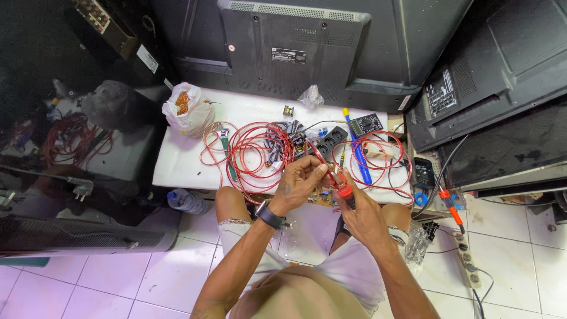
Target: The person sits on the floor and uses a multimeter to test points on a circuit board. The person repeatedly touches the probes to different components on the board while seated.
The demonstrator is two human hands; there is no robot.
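Close to the camera, above the seated person's knees, both hands meet over the front edge of a low white table (pixel 177 168). Left hand (pixel 298 180), with a dark watch (pixel 270 215) on the wrist, has fingertips pressed together, pinching a strand of red wire (pixel 316 152) and lifting it, apparently so it stays taut and clear of the clutter. Right hand (pixel 363 215) is curled shut around a tool with a red and black handle (pixel 344 192), tip aimed up at that same strand; holding it like a pen probably gives fine control. What the tip does exactly is too small to tell.

Just under the hands lies a small brownish circuit board (pixel 322 197), right where both can reach it.

Moving out across the tabletop now: loose red wire coils (pixel 254 150) spread on the left and centre, another red loop (pixel 375 159) on the right, a black power strip (pixel 331 139) between them, a blue pen-shaped tool (pixel 361 165) and a small multimeter (pixel 365 124) beside it. A white bag of copper wire (pixel 188 109) sits at the far left corner, out of the way.

Beyond, leaning upright against the wall, stands a flat-screen television back (pixel 295 41), with more dark sets to either side. On the tiled floor to the right lies a white extension strip (pixel 466 260).
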